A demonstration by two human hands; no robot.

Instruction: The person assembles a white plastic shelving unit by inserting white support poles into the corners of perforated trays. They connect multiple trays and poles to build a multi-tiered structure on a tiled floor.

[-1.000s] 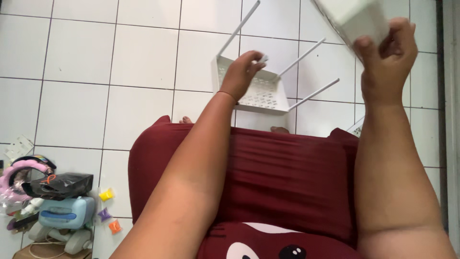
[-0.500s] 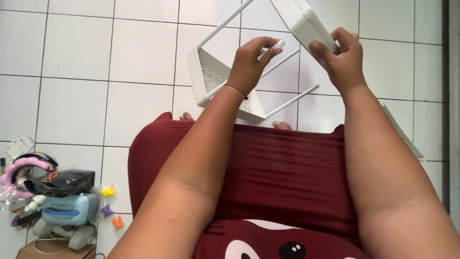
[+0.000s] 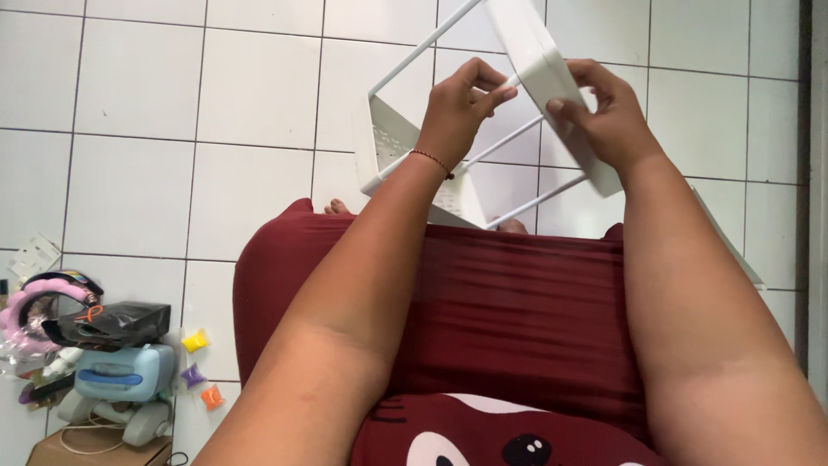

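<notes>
A white plastic rack is held up over my lap: a lower shelf tray with several thin white poles running up to an upper shelf tray. My left hand pinches the top end of one pole where it meets the upper tray. My right hand grips the upper tray's edge, thumb on its underside. Both forearms reach forward above my dark red skirt.
The floor is white tile. At the lower left lies a pile of toys: a pink ring, a black pouch, a light blue toy case, small coloured blocks. Another white panel lies at the right.
The upper tray came down and left from the top right corner onto the pole ends. My left hand moved up to the pole top, and the whole rack rose closer.
</notes>
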